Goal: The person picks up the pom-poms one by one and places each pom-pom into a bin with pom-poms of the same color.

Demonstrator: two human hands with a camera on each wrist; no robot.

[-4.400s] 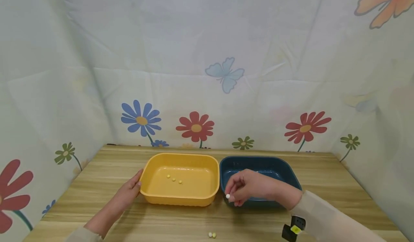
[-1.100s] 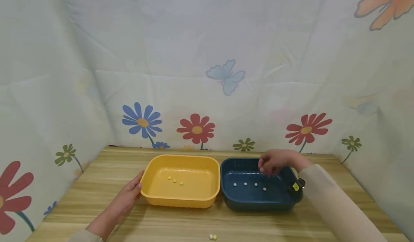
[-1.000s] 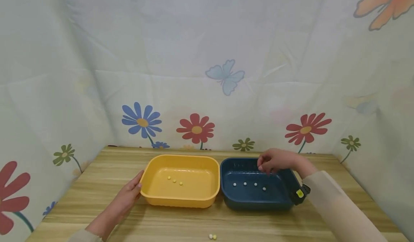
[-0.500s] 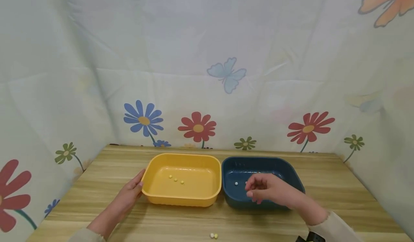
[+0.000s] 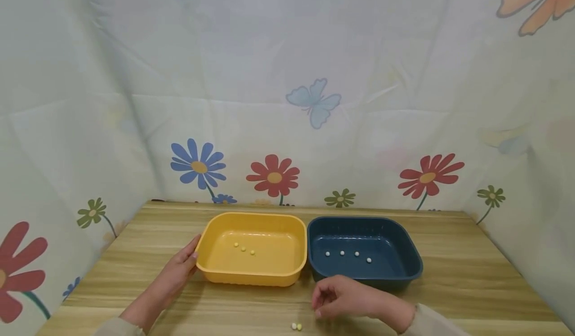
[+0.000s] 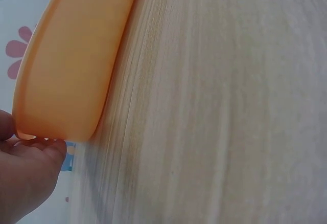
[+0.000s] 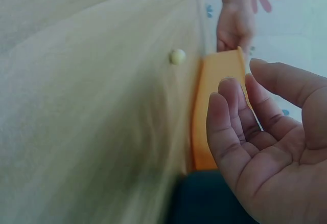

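At the left, my left hand [image 5: 177,271] holds the end of a yellow plastic basin [image 5: 276,258], thumb at the rim and fingers against the wall, as the left wrist view also shows. Three small yellow balls [image 5: 243,249] lie on that basin's floor. A dark blue basin [image 5: 393,261] stands right beside it, with several small white balls [image 5: 342,252] inside. My right hand [image 5: 343,298] is in front of the blue basin, fingers loosely bent, nothing between them. Near its fingertips, a white ball [image 5: 294,326] and a yellow ball [image 5: 299,327] sit side by side on the table.
Both basins stand on a wood-grain table [image 5: 453,271]. A pale cloth backdrop [image 5: 377,141] printed with flowers and butterflies encloses the back and sides.
The white ball pinched by my right hand earlier is no longer in it. That hand went over the blue basin, then came back toward the front. The left hand stays put.
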